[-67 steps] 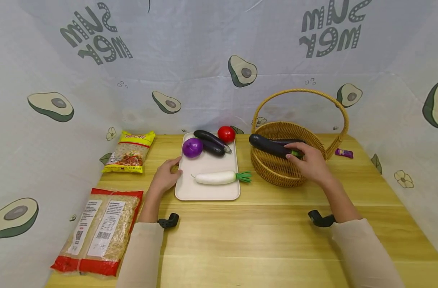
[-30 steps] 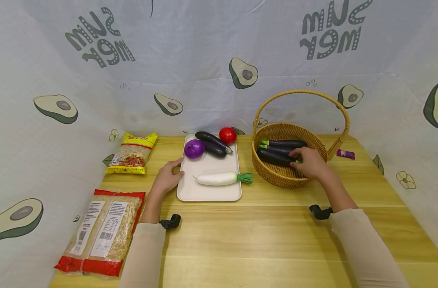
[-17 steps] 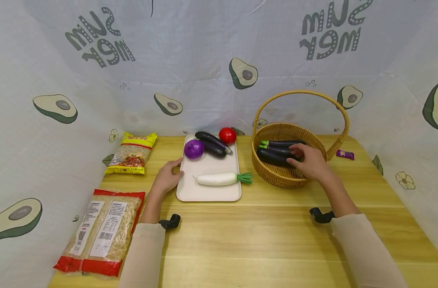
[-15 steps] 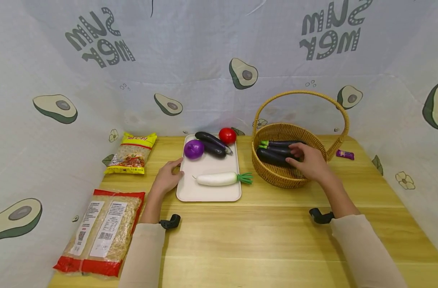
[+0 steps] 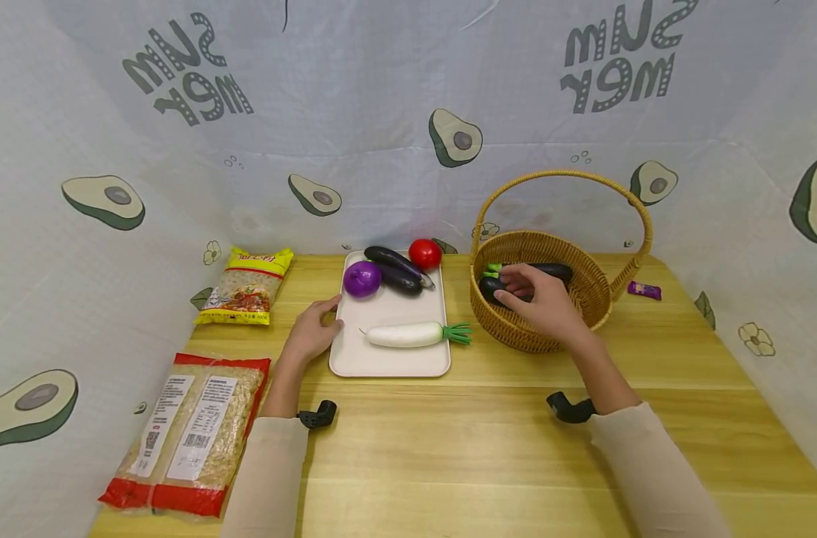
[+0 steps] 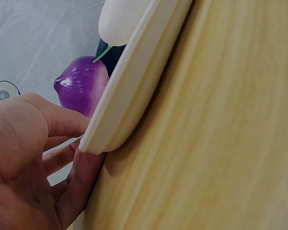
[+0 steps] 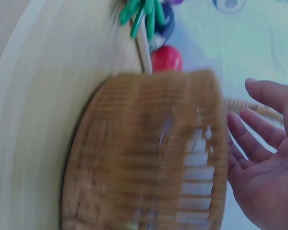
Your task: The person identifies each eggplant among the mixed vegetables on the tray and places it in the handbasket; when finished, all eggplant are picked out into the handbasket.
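Observation:
My left hand (image 5: 309,330) pinches the left rim of a cream tray (image 5: 388,366), thumb on top and fingers at the side in the left wrist view. On the tray lie a purple onion (image 5: 362,279), two eggplants (image 5: 398,278), a red tomato (image 5: 425,254) and a white radish (image 5: 405,334), its green leaves past the right rim. My right hand (image 5: 546,302) is over the wicker basket (image 5: 516,329), fingers loosely bent, holding nothing. Under it are eggplants (image 5: 556,272) with green stems, partly hidden by the hand. The right wrist view shows that hand (image 7: 264,148) beside the basket's rim.
The basket's tall hoop handle (image 5: 563,173) arches above the right hand. A small purple packet (image 5: 644,290) lies right of the basket. At left are a yellow food bag (image 5: 243,288) and a red-edged grain bag (image 5: 187,433). A patterned curtain (image 5: 381,112) stands behind.
My right hand lowered an eggplant into the basket and let it go, then moved left over the eggplants there. My left hand stays on the tray.

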Motion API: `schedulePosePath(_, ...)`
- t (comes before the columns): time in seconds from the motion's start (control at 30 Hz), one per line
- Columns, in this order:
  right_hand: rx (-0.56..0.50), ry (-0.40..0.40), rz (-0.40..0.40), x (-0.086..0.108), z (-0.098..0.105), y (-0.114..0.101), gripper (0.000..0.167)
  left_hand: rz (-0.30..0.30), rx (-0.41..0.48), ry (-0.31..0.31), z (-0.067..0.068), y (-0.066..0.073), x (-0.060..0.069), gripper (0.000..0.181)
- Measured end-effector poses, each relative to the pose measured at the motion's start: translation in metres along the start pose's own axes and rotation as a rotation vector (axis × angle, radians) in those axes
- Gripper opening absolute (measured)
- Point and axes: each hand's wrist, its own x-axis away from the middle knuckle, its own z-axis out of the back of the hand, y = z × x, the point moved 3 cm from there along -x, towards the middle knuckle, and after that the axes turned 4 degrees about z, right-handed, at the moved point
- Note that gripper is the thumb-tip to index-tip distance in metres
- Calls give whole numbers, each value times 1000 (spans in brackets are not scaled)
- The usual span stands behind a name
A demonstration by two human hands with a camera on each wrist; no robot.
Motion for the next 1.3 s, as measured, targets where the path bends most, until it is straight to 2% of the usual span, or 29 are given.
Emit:
schedulePosePath(0.33,-107,-23,57,-19,-34,-32,49,8,1,-2,-2,-1,-3,60)
schedulePosePath(0.53,-201,-64,8,-32,-57,-43,53,3,-7,-1,-4,0,-4,60)
schedulePosePath(0.83,-277,-75,-51,-53,-90,-39,54,2,1,-6,-3,2,-3,59)
schedulePosePath(1.07,-240,-91,-54,-66,-106,-33,53,7,8,-17,-3,-2,-3,60)
schedulePosePath(1.3,-231,-95,-51,-78,-115,-33,53,-5,-9,0,0,-4,-3,59)
